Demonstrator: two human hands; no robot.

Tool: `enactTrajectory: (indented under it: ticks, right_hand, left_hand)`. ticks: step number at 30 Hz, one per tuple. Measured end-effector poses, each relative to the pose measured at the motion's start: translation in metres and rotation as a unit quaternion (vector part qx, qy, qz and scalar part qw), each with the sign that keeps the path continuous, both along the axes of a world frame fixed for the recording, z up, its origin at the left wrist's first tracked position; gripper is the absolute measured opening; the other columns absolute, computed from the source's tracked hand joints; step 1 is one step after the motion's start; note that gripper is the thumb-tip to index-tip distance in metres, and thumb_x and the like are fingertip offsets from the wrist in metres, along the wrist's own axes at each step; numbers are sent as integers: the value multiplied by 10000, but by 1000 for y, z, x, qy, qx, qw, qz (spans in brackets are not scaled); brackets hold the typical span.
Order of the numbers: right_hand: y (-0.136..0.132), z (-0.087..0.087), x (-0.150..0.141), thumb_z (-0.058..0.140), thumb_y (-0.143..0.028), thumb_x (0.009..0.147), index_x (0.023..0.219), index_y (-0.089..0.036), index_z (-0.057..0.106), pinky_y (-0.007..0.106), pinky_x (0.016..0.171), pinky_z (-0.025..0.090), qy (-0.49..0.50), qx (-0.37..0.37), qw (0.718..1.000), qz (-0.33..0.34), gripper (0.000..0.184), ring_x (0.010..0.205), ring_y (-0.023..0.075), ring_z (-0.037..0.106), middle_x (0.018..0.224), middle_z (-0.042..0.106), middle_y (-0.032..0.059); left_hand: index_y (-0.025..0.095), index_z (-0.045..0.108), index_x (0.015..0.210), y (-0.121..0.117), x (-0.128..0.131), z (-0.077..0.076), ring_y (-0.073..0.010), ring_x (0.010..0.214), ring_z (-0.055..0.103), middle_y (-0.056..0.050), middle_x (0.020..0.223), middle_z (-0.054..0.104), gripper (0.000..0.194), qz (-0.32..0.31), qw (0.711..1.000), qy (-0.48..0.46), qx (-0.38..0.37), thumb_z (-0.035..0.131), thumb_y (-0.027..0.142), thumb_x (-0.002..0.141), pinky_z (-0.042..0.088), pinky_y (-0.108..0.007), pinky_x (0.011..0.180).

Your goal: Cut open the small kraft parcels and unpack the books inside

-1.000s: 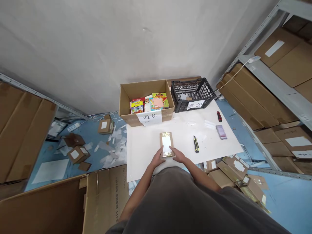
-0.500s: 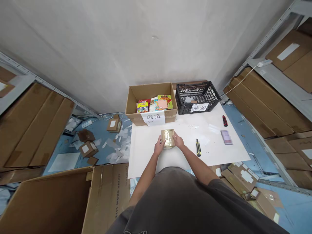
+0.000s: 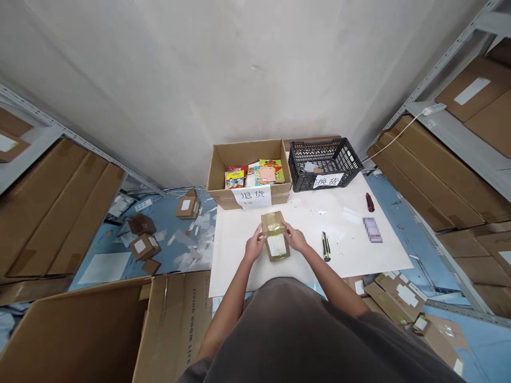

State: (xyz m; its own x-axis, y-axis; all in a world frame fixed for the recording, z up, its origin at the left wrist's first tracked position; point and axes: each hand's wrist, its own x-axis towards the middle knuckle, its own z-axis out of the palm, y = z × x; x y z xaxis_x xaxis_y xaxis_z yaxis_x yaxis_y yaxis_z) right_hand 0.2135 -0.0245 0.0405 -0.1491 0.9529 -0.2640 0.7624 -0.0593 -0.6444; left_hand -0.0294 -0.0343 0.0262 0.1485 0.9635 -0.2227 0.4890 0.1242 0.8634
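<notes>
My left hand point(image 3: 254, 247) and my right hand point(image 3: 295, 238) are closed on the small cardboard package point(image 3: 277, 236), one at each side. The fingers bear on the side edges near the middle of its length. The package is located over the front part of the white table point(image 3: 231, 234), directly ahead of my torso. Clear tape crosses its far portion; a white label point(image 3: 278, 246) occupies the near portion. Whether its underside contacts the table, I cannot tell.

Adjacent items, on the same surface:

- Yellow-and-black cutter point(image 3: 326, 247): lies flat, to the right of my right hand and apart from it.
- Red-and-black cutter point(image 3: 369, 202): lies near the right edge.
- Purple item point(image 3: 372, 230): lies just nearer to me than the red-and-black cutter; its detail is blurred out.
- Open carton point(image 3: 281, 193): stands beyond the package, carries a white paper sign point(image 3: 253, 197) on its front, and contains colourful books point(image 3: 235, 178).
- Black plastic crate point(image 3: 304, 182): stands to the right of the open carton, carries a white sign point(image 3: 328, 181), and contains small scraps point(image 3: 310, 167).

Paper scraps point(image 3: 195, 254) cover part of the blue floor point(image 3: 167, 250) left of the table. A large open box point(image 3: 171, 319) stands at the lower left.
</notes>
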Motion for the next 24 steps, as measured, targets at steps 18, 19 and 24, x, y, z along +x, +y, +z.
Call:
enactTrajectory:
  ticks: [18,19,24]
  right_hand:
    - [-29,-15,24,454,-291,1020,1624,-297,308,391,1123,397,-122,-15,992,8,621,1506,269,291,1699,253,74]
    - [-33,-16,37,458,-287,1018,1623,-295,312,394,1130,391,-126,-17,992,0,622,1507,270,287,1699,252,75]
    - [-62,-37,121,473,-293,1010,1621,-243,322,425,1172,342,-169,-60,979,-92,632,1507,295,288,1686,271,110]
  left_hand:
    - [272,-21,1656,45,-10,-14,-375,1545,279,-121,1740,54,1452,-274,917,276,-86,916,474,565,338,-428,1204]
    - [269,-33,1655,48,-9,-15,-371,1537,299,-122,1736,98,1443,-286,909,287,-98,902,492,579,346,-430,1200]
    - [271,-15,1655,49,-2,-22,-439,1549,219,-103,1735,-95,1454,-266,878,392,-70,889,550,551,395,-476,1163]
